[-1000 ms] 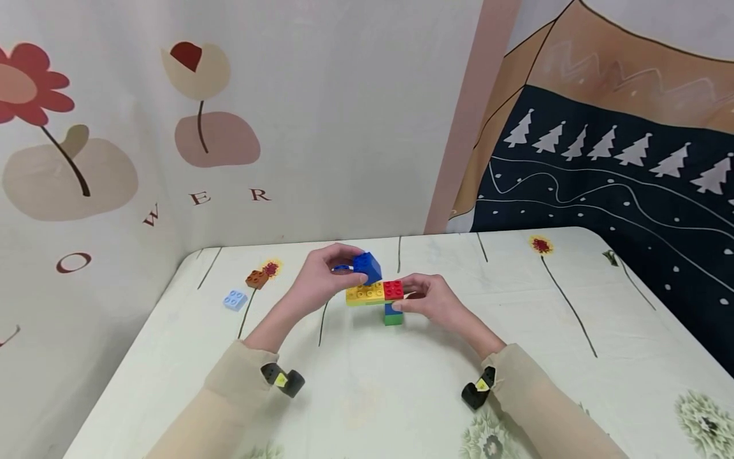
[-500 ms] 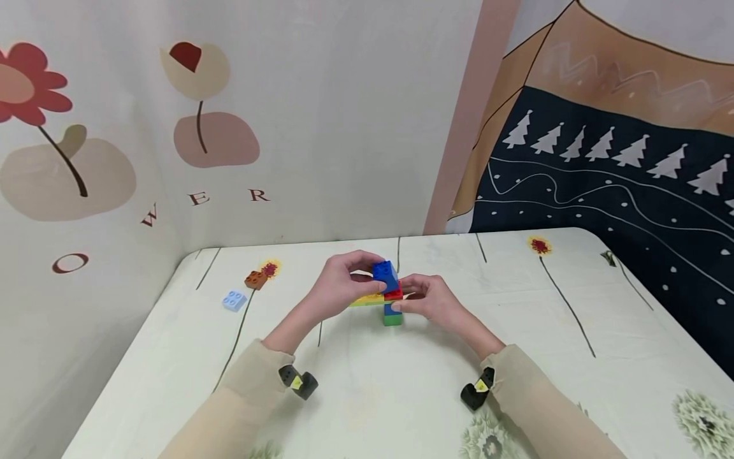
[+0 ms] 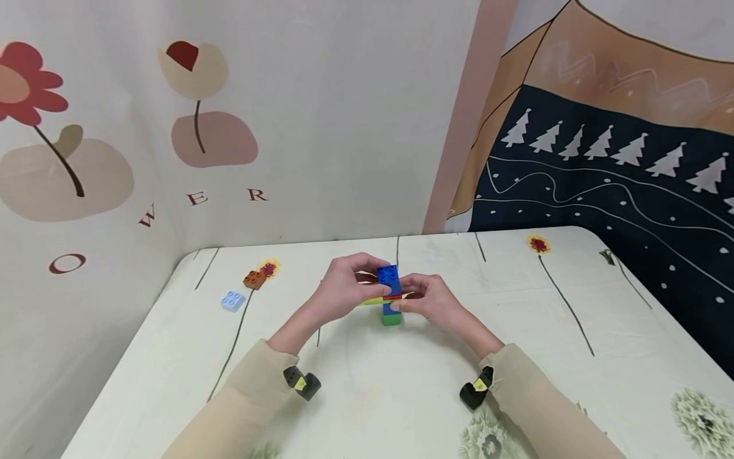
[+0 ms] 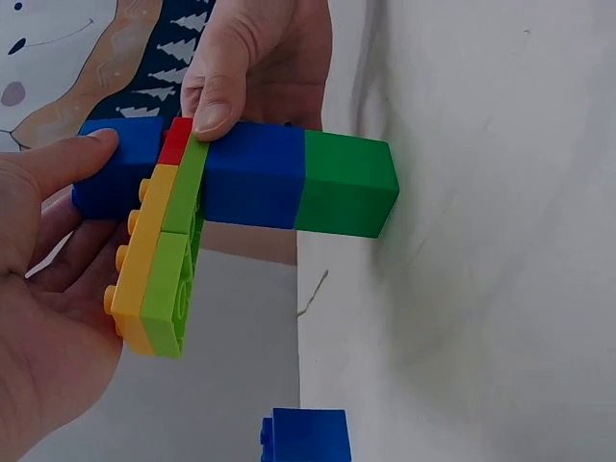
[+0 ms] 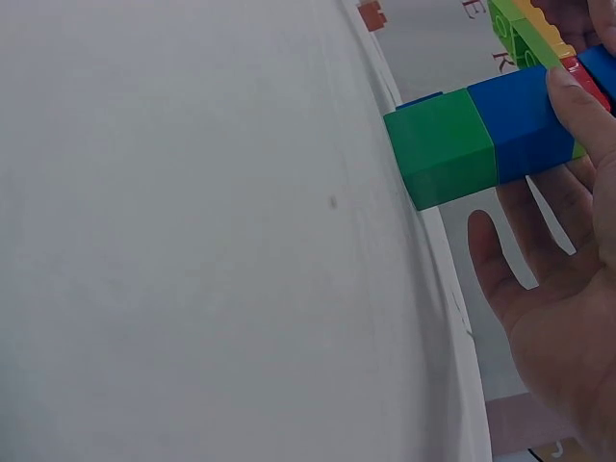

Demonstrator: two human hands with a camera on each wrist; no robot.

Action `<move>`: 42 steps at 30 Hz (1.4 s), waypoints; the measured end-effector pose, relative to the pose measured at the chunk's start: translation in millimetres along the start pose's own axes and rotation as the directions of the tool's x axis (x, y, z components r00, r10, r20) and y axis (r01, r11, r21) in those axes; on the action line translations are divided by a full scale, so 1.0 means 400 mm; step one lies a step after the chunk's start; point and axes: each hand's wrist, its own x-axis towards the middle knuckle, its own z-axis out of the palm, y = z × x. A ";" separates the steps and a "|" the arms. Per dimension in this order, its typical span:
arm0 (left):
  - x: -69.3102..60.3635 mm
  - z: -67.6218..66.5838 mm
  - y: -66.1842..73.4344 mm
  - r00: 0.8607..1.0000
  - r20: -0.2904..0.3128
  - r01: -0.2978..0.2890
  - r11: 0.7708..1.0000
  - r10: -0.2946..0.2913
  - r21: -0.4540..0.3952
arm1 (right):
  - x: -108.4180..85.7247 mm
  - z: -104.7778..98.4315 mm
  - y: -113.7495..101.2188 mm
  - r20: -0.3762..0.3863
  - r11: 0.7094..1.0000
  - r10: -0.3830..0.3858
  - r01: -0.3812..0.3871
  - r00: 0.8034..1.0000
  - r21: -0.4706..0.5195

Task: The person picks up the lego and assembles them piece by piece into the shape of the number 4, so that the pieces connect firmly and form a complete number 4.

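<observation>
My left hand (image 3: 346, 288) pinches a blue brick (image 3: 388, 278) that sits over the thin red brick (image 4: 174, 141) at the top of a stack. Below the red come a light green layer (image 4: 170, 279), a tall blue brick (image 4: 255, 174) and a green brick (image 4: 348, 183) on the table. A yellow brick (image 4: 144, 260) lies beside the red one on the light green layer, both jutting out leftward. With thumb and fingers my right hand (image 3: 432, 302) grips the stack at the light green layer, its thumb there in the right wrist view.
An orange-brown brick (image 3: 255, 280) and a light blue brick (image 3: 232, 301) lie on the table (image 3: 390, 408) at the left. Another blue brick (image 4: 310, 435) shows at the bottom of the left wrist view. A printed cloth hangs behind the table.
My left hand has moved right with the blue brick, from above the yellow brick to over the red one, and lowered it there. My right hand has stayed at the stack.
</observation>
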 end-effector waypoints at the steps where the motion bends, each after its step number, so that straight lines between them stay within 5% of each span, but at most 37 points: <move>1: 0.001 0.001 0.000 1.000 0.001 -0.003 1.000 0.003 0.009 | 0.000 0.000 -0.001 0.001 1.000 -0.001 0.001 1.000 0.002; 9: 0.006 0.004 0.000 1.000 0.005 0.001 0.999 -0.001 0.037 | 0.000 -0.001 0.002 0.008 1.000 -0.010 0.010 1.000 0.000; 31: 0.023 0.000 0.012 0.994 0.066 -0.100 0.986 0.092 0.133 | 0.000 -0.002 0.005 0.004 1.000 -0.019 0.020 1.000 -0.015; 42: 0.025 -0.003 0.019 0.995 0.077 -0.079 0.987 0.069 0.140 | 0.001 -0.003 0.004 0.005 1.000 -0.017 0.018 1.000 -0.018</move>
